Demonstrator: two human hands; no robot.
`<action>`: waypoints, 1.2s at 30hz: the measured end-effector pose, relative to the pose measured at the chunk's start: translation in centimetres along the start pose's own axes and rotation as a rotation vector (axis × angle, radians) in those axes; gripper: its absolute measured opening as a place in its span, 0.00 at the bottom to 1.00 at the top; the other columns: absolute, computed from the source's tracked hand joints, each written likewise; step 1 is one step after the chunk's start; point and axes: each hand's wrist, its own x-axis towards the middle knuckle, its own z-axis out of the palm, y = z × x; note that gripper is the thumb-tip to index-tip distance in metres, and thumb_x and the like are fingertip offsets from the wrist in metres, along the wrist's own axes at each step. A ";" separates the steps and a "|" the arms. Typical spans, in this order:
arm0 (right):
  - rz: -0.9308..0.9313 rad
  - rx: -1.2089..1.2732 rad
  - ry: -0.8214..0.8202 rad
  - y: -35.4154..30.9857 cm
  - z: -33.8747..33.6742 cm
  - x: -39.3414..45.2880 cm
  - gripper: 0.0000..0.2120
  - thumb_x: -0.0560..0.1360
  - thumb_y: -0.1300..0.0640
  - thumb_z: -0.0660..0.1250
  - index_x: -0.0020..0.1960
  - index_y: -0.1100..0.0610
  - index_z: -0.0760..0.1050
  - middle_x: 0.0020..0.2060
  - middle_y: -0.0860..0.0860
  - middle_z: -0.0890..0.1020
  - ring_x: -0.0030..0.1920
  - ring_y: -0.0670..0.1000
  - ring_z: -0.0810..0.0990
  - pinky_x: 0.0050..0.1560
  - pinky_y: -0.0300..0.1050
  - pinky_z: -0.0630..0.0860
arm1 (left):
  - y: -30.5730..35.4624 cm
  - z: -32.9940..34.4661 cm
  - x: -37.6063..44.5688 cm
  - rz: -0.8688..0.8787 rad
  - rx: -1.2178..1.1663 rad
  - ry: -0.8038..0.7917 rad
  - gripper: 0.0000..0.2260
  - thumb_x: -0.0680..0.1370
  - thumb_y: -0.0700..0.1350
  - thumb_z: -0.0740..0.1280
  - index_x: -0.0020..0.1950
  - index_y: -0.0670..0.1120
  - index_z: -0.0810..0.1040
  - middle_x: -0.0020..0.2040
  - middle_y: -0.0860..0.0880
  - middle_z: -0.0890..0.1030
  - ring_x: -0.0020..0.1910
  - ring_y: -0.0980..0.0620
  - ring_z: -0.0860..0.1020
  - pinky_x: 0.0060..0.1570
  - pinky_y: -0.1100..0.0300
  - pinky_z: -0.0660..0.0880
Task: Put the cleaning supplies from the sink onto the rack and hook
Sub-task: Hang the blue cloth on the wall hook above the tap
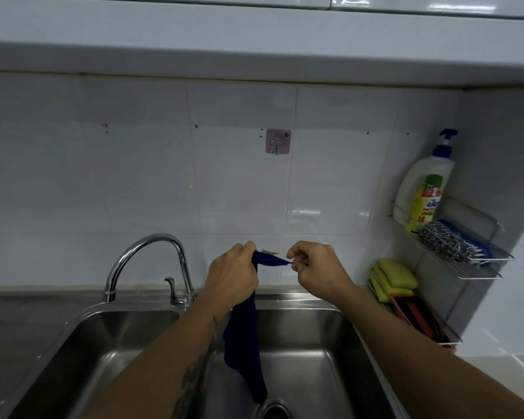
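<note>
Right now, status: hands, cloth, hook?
Left hand gripping blue cloth, right hand pinching its loop. Cloth hangs over the sink, not yet hung. Hook bare, nothing in the way.

A home kitchen is showing here: a steel sink (127, 331) is sitting in the counter under a curved chrome tap (152, 261); white tiles (239, 189) are covering the wall beneath an overhead cabinet (254, 34); a cartoon sticker hook (278, 141) is clinging to the tiles; wire racks (478, 267) in the corner are holding a soap bottle (421, 192), a steel scourer (443, 241) and yellow sponges (394, 278).
</note>
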 end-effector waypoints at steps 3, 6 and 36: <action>0.087 0.005 0.044 0.3 -0.3 0.5 0.07 0.74 0.66 0.67 0.45 0.56 0.82 0.37 0.50 0.82 0.36 0.48 0.80 0.37 0.38 0.76 | -0.4 -0.2 0.4 0.009 0.013 -0.039 0.05 0.76 0.39 0.58 0.49 0.44 0.71 0.41 0.49 0.74 0.36 0.50 0.72 0.35 0.58 0.65; 0.130 0.010 0.063 0.7 -0.8 0.8 0.08 0.72 0.67 0.67 0.41 0.56 0.81 0.37 0.51 0.83 0.37 0.50 0.81 0.37 0.38 0.77 | -0.7 -0.4 0.7 0.017 0.077 -0.061 0.05 0.76 0.41 0.60 0.49 0.45 0.73 0.43 0.48 0.77 0.38 0.49 0.74 0.38 0.57 0.68; 0.226 0.843 0.452 -6.6 -5.0 17.3 0.12 0.68 0.70 0.67 0.46 0.55 0.76 0.40 0.57 0.81 0.34 0.52 0.79 0.42 0.50 0.80 | -3.2 -5.1 12.0 0.122 0.433 0.157 0.23 0.66 0.47 0.64 0.60 0.45 0.78 0.65 0.40 0.76 0.62 0.38 0.76 0.65 0.36 0.67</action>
